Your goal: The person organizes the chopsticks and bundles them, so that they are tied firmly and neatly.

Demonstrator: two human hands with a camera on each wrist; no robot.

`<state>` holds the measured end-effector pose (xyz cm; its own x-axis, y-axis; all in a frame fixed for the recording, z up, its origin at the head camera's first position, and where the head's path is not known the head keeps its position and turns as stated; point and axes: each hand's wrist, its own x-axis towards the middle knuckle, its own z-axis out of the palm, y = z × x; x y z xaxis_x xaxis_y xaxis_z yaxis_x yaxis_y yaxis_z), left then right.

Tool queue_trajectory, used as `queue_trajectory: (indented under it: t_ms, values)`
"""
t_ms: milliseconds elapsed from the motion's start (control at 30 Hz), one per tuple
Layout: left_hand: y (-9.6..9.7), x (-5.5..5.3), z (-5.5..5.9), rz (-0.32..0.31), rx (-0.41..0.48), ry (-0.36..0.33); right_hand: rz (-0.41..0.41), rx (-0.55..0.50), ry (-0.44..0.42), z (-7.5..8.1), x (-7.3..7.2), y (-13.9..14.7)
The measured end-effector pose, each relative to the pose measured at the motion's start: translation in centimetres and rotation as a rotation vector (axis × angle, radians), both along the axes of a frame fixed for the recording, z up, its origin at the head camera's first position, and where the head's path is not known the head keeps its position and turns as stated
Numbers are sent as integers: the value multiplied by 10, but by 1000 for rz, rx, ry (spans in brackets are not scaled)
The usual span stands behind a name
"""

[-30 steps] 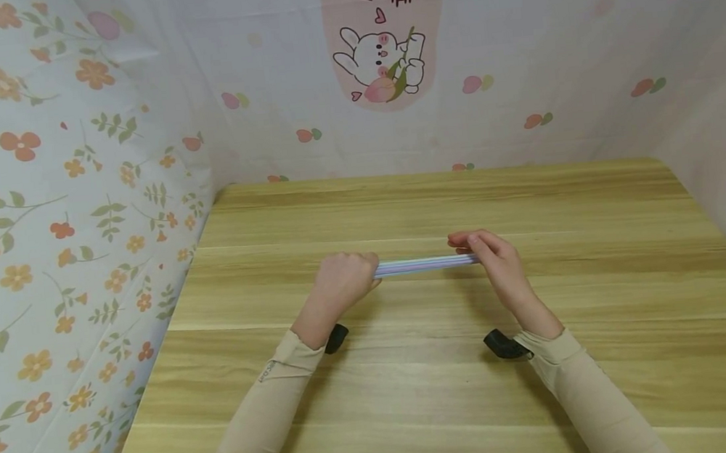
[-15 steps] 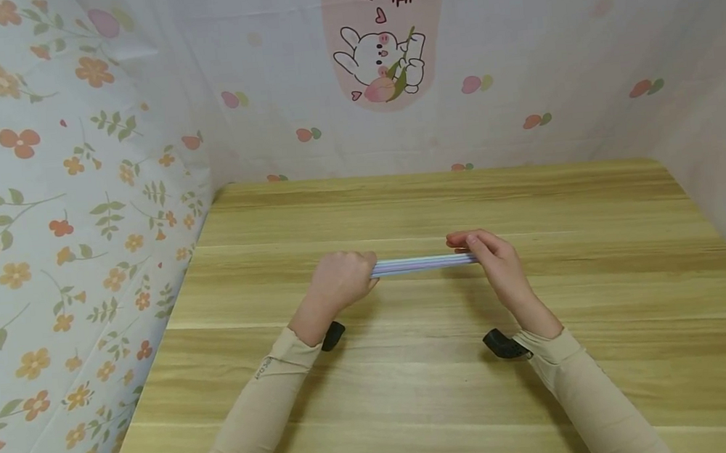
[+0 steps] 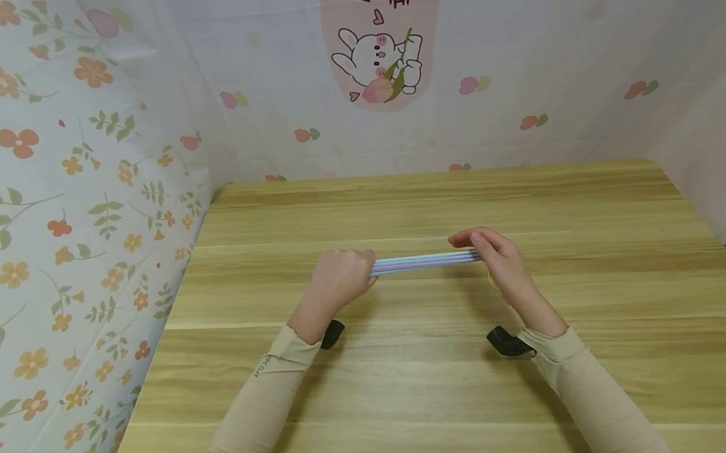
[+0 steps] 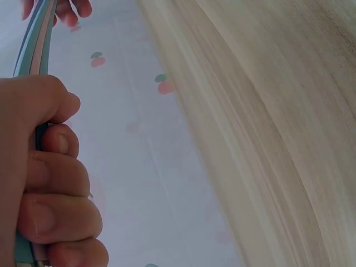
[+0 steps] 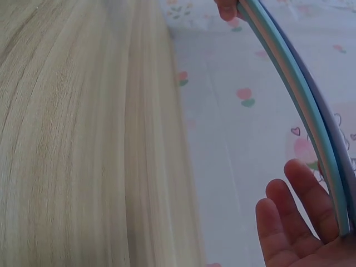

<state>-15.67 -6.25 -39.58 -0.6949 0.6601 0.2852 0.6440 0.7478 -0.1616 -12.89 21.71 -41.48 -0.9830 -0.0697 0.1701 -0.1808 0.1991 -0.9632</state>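
A bundle of thin, flat pastel strips [image 3: 425,261] in teal, pink, blue and purple is held level above the table. My left hand [image 3: 342,279] grips its left end, fingers curled round it, as the left wrist view [image 4: 55,183] shows. At the other end is my right hand [image 3: 500,260], its thumb against the strips [image 5: 311,105]. Several of that hand's fingers [image 5: 283,217] are stretched out and apart from the bundle. A thin yellow loop [image 3: 490,280] shows just beneath the right hand; what it belongs to is unclear.
A wood-grain table [image 3: 417,382] lies below both hands. A white printed cloth [image 3: 241,56] hangs behind it, and a floral cloth [image 3: 75,232] hangs along the left side. Black wrist devices [image 3: 508,342] jut from the sleeves.
The right hand has shifted very slightly right, and a yellow loop now shows under it. The left hand has drifted slightly left. Both hands still hold the bundle.
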Motion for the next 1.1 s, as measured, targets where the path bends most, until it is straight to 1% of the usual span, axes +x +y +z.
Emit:
queue_trajectory:
  t_ms: [133, 200, 300, 367, 433, 467, 567, 667, 700, 867, 967, 1100]
  values:
    - [-1, 0, 1, 5, -5, -22, 1, -11, 13, -1, 0, 4]
    - [-1, 0, 1, 10, -8, -28, 0, -49, 31, -3, 1, 9]
    - [-2, -1, 3, 12, -5, -22, -5, -101, 61, -6, 1, 19]
    - [-3, -2, 3, 5, 1, -6, -37, -81, 66, -8, 4, 29]
    - [-3, -2, 4, -2, 5, 13, -81, -14, 47, -10, 9, 38]
    - [-3, -2, 4, -4, 7, 15, -109, 37, 39, -10, 12, 43]
    - [-4, -2, 3, -2, 11, 13, -181, 247, 0, -14, 22, 54]
    - [-5, -1, 5, 2, 19, -8, -199, 427, 3, -22, 28, 61]
    - [-5, -1, 5, 2, 22, -9, -199, 475, 1, -25, 30, 63]
    - [-5, -1, 8, 4, 21, -8, -164, 642, 29, -33, 35, 70]
    - [-5, -1, 8, 6, 17, -12, -125, 737, 69, -36, 36, 71]
    - [-4, -1, 8, 10, 18, -21, -63, 834, 107, -39, 36, 70]
